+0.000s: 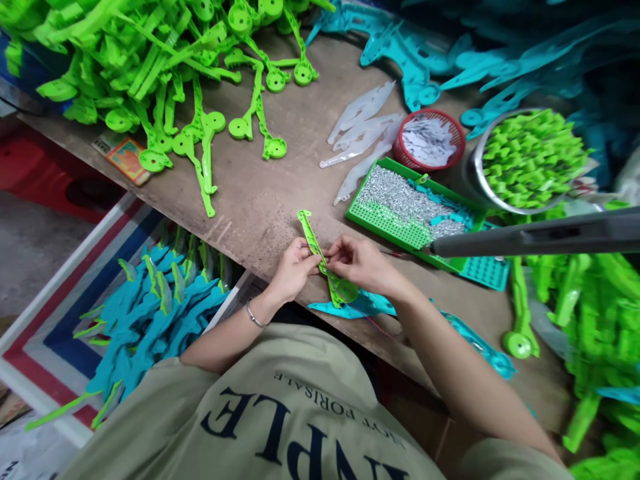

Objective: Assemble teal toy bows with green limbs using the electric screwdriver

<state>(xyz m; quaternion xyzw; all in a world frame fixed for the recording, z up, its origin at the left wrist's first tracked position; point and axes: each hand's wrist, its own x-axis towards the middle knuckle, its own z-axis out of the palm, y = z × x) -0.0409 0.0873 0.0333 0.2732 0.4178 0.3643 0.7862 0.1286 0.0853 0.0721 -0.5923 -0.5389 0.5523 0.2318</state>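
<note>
A long, narrow lime-green plastic part (311, 235) with a wider lower end stands tilted above the table's front edge. My left hand (295, 268), with a bracelet at the wrist, pinches it near the middle. Close beside it, the fingers of my right hand (361, 263) are pressed together against the part; what is between them is too small to make out. Thin reddish and purple wires (373, 323) trail from the part's lower end. Under my hands lies a turquoise plastic part (370, 305) at the edge.
A green tray (383, 232) of small screws stands ahead, near a red basket (456, 159) of white pieces and a metal pot (481, 175) of green pieces. A grey tool (530, 233) juts in from the right. Green parts (145, 60) heap at left; a crate (65, 293) holds turquoise parts.
</note>
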